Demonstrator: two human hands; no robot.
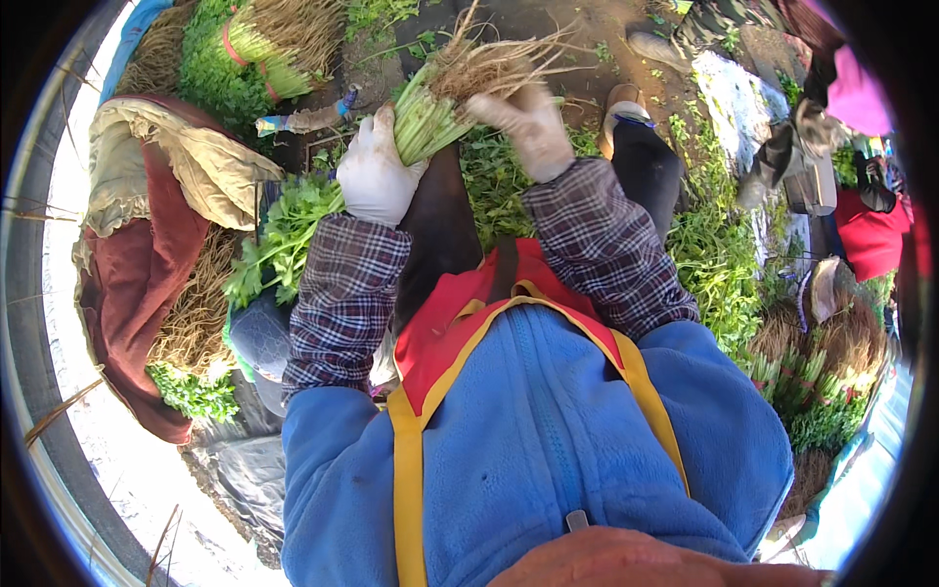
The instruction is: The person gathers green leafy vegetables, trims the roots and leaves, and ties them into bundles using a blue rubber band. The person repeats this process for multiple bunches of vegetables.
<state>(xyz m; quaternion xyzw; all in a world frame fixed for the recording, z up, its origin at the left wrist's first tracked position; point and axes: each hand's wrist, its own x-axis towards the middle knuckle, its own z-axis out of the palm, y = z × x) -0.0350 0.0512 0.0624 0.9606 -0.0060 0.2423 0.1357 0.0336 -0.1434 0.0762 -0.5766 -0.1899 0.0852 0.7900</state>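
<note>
My left hand [381, 169], in a white glove, grips a bunch of leafy green stalks with roots [440, 110], which looks like celery. The roots point up and away from me, and the leaves [290, 227] hang past my left forearm. My right hand [527, 128], gloved and blurred, is at the right side of the bunch beside the roots; its fingers look spread, and whether it touches the roots cannot be told.
A tied bundle of greens [242, 51] lies at the upper left, near a dark red cloth [147, 293] over rooted stalks. Loose leaves [499, 191] cover the ground between my legs. More tied bundles [807, 374] stand at the right. Another person [777, 158] works at the upper right.
</note>
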